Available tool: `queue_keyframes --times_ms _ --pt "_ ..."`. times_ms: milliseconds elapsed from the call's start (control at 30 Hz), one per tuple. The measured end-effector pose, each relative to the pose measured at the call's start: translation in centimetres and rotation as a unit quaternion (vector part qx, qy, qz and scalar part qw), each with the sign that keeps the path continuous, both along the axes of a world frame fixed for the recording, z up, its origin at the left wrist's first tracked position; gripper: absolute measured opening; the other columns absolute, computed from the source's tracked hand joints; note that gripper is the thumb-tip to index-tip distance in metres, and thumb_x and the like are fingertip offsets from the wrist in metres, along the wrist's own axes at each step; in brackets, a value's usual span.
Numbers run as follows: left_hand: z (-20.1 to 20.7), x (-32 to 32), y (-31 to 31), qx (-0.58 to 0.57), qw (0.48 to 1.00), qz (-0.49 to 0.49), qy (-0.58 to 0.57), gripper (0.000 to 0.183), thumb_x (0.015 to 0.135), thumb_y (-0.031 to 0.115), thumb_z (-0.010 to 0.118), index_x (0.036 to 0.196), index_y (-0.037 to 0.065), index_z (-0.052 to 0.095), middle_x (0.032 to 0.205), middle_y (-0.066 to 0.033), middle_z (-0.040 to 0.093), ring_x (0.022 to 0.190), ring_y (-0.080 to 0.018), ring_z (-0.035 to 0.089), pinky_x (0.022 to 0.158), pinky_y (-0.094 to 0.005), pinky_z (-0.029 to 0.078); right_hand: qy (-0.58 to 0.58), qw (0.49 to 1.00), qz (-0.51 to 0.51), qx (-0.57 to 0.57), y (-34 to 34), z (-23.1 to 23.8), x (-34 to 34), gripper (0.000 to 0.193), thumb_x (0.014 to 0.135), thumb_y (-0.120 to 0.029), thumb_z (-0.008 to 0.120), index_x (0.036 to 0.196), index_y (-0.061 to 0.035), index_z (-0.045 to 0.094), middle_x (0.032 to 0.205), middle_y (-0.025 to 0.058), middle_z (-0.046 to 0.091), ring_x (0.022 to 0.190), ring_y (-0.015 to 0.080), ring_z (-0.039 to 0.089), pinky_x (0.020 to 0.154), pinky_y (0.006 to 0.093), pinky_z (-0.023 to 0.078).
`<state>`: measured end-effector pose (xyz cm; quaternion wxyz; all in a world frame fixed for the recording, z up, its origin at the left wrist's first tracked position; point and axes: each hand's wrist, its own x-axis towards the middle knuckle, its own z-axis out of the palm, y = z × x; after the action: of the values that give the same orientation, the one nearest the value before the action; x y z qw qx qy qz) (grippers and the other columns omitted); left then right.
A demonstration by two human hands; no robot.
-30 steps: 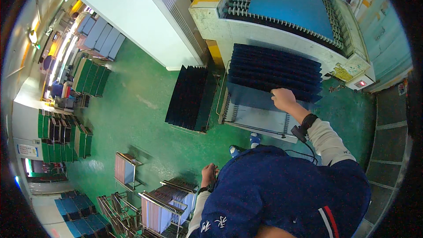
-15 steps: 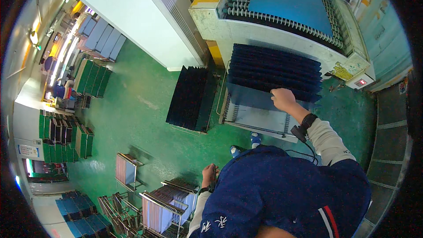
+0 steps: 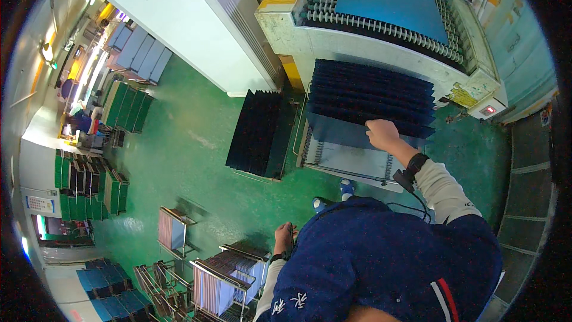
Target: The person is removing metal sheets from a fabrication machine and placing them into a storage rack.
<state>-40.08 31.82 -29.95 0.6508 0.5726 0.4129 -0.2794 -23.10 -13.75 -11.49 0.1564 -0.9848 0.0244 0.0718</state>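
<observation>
My right hand (image 3: 383,134) is closed at the top edge of the nearest dark blue panel (image 3: 339,132), fingers and thumb pinching it. This panel leans at the front of a row of similar dark panels (image 3: 372,92), which stand upright in a wheeled rack (image 3: 351,160) with coiled wire dividers along its sides. Low by my left side, my left hand (image 3: 283,240) hangs with its fingers curled, away from the rack; I see nothing held in it. A dark strap with a small device sits on each wrist.
Beyond the rack stands a roller conveyor machine (image 3: 369,39) carrying a flat blue panel (image 3: 390,6). To the left are another rack of dark panels (image 3: 256,134) and a tall white cabinet (image 3: 179,24). Nearer on the green floor stand metal racks (image 3: 229,280) with pale panels.
Almost nothing differs. The view has shifted very slightly; my right hand keeps its grip on the panel's edge and my left hand stays low at my side.
</observation>
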Motion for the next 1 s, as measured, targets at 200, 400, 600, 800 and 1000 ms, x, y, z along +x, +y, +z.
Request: queue_keyframes --times_ms 200,400,600,800,1000 --pt "-0.8 -0.3 0.3 -0.002 1.000 0.005 0.001 0.033 0.085 0.021 0.053 0.103 -0.007 0.052 0.084 -0.0163 0.062 0.057 -0.0223 0.060 0.050 -0.0311 0.050 0.003 1.000 0.005 -0.006 0.1 0.2 -0.2 0.017 0.075 -0.016 0.057 0.085 -0.0019 0.060 0.081 0.0180 0.061 0.080 0.0347 0.058 0.068 0.0451 0.045" --pt "-1.6 -0.9 0.7 -0.024 1.000 0.012 -0.009 0.034 0.085 0.020 0.053 0.106 -0.007 0.052 0.085 -0.0164 0.062 0.059 -0.0226 0.060 0.050 -0.0318 0.051 -0.011 1.000 0.013 -0.002 0.0 0.0 -0.4 0.019 0.075 -0.016 0.057 0.089 -0.0031 0.061 0.082 0.0175 0.062 0.081 0.0343 0.058 0.070 0.0444 0.046" --pt "-0.7 -0.8 0.1 -0.005 1.000 0.002 -0.004 0.034 0.084 0.019 0.053 0.105 -0.007 0.052 0.086 -0.0166 0.061 0.060 -0.0226 0.061 0.052 -0.0315 0.051 0.016 1.000 0.002 -0.007 0.1 0.0 -0.5 0.023 0.075 -0.016 0.058 0.093 -0.0030 0.061 0.086 0.0175 0.062 0.083 0.0340 0.058 0.072 0.0435 0.046" --pt "-0.3 -0.9 0.0 -0.021 1.000 -0.006 -0.004 0.035 0.085 0.020 0.050 0.107 -0.008 0.051 0.087 -0.0165 0.061 0.061 -0.0225 0.060 0.053 -0.0306 0.051 0.014 1.000 0.008 -0.007 0.2 0.2 -0.6 0.021 0.075 -0.017 0.059 0.091 -0.0031 0.061 0.084 0.0172 0.062 0.082 0.0341 0.059 0.071 0.0437 0.046" --pt "-0.5 -1.3 0.0 -0.015 1.000 0.000 -0.015 0.037 0.085 0.020 0.051 0.108 -0.008 0.050 0.088 -0.0169 0.061 0.060 -0.0228 0.060 0.051 -0.0314 0.050 0.010 1.000 0.015 -0.004 0.2 0.0 -0.7 0.021 0.075 -0.017 0.058 0.091 -0.0036 0.062 0.083 0.0179 0.062 0.081 0.0344 0.059 0.070 0.0441 0.046"
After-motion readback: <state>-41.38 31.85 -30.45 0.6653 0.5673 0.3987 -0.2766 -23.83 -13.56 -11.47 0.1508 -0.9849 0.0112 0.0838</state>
